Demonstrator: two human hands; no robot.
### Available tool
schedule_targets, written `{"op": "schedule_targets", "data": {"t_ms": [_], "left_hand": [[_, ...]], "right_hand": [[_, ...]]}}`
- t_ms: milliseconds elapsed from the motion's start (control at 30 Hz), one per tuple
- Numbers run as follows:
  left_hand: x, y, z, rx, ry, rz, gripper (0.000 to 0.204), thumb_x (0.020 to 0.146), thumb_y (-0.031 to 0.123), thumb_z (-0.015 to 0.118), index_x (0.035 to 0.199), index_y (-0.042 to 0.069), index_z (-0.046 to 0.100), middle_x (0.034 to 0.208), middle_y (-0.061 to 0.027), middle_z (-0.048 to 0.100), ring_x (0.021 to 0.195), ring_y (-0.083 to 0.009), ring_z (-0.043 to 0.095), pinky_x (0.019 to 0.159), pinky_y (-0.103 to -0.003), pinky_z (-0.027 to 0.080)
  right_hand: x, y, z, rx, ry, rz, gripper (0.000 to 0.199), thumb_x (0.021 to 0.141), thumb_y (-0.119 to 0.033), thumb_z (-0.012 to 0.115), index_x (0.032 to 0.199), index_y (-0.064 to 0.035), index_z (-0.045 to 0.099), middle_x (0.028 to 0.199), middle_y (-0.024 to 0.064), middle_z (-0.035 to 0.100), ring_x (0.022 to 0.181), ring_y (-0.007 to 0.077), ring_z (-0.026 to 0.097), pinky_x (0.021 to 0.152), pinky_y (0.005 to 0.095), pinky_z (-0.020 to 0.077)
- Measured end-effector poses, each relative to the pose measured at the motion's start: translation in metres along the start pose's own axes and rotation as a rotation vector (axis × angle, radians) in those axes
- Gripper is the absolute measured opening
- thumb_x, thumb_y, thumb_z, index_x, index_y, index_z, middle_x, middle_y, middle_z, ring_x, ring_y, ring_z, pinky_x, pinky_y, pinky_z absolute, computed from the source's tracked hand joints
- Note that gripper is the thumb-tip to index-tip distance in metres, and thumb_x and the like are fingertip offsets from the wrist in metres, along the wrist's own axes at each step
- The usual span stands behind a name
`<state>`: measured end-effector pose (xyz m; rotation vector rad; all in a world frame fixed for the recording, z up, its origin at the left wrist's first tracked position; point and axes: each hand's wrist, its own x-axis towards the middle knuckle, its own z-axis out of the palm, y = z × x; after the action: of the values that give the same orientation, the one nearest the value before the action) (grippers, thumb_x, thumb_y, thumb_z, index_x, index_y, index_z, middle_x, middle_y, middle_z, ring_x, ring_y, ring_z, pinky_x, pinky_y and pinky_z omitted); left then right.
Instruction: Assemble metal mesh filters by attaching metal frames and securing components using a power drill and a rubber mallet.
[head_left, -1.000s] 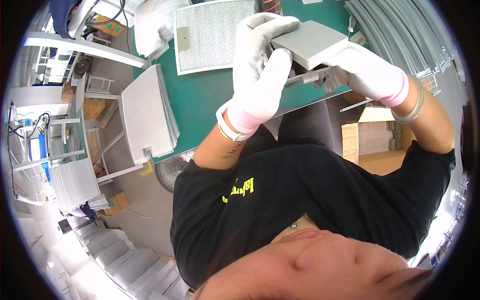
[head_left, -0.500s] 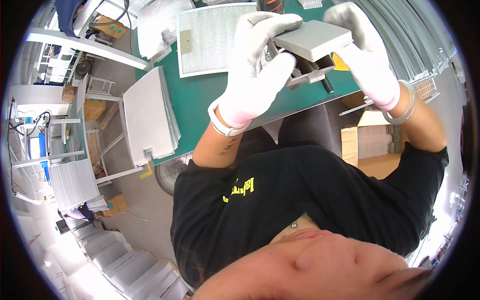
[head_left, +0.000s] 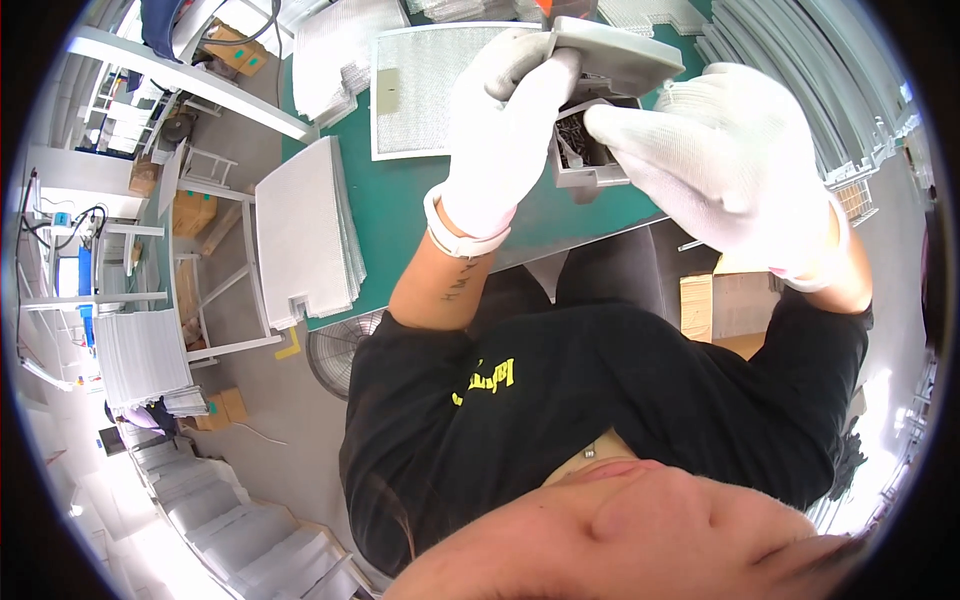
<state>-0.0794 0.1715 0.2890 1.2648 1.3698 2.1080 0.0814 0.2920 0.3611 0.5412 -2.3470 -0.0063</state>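
My left hand (head_left: 505, 125), in a white glove, grips the raised grey lid (head_left: 622, 52) of a small grey box (head_left: 592, 177). Under the lid the box is open, and small dark metal pieces (head_left: 573, 138) lie inside; their exact kind is too small to make out. My right hand (head_left: 725, 155), also gloved, reaches in at the box's right side. Its fingers are pressed together over the opening, and whatever they hold is hidden. Just behind the lid shows part of an orange and black object (head_left: 558, 10).
On the green table (head_left: 400, 205) lie a framed mesh panel (head_left: 425, 105) and a stack of mesh sheets (head_left: 305, 225) at the left edge. Long grey strips (head_left: 800, 80) are piled at the right. A fan (head_left: 338, 352) and a cardboard carton (head_left: 697, 305) stand below.
The lid, earlier lying tilted over the box between both hands, is now swung up, with the left hand on it. My right hand has moved down and left to the box's opening.
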Motion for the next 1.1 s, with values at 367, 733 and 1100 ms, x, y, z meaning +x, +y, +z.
{"op": "schedule_targets", "data": {"t_ms": [367,733,1100], "left_hand": [[0.01,0.008,0.003,0.007,-0.009,-0.089,0.026,0.096,0.021,0.064,0.093,-0.003,0.072,0.078,0.0003,0.066,0.073,-0.0047,0.055,0.065,-0.022,0.044],[0.02,-0.005,0.01,-0.168,-0.034,-0.146,0.027,0.098,0.022,0.062,0.097,-0.002,0.073,0.076,0.0033,0.065,0.072,-0.0031,0.055,0.066,-0.02,0.044],[0.008,-0.01,-0.012,0.014,-0.051,0.145,0.022,0.096,0.007,0.061,0.117,0.0,0.066,0.097,-0.0012,0.058,0.084,-0.0069,0.053,0.076,-0.022,0.044]], "right_hand": [[0.044,-0.009,-0.005,0.139,-0.199,0.184,0.02,0.075,-0.022,0.075,0.088,-0.0075,0.07,0.075,0.0055,0.066,0.072,0.0213,0.069,0.066,0.0318,0.0536],[0.064,-0.013,-0.015,0.296,-0.638,0.655,0.009,0.082,-0.003,0.07,0.091,-0.0027,0.071,0.072,0.0107,0.068,0.067,0.0209,0.071,0.056,0.029,0.0559],[-0.014,0.015,-0.003,0.451,0.051,0.372,0.012,0.098,-0.004,0.056,0.11,-0.0015,0.06,0.079,0.004,0.059,0.06,0.0108,0.055,0.057,0.0237,0.0435]]}}
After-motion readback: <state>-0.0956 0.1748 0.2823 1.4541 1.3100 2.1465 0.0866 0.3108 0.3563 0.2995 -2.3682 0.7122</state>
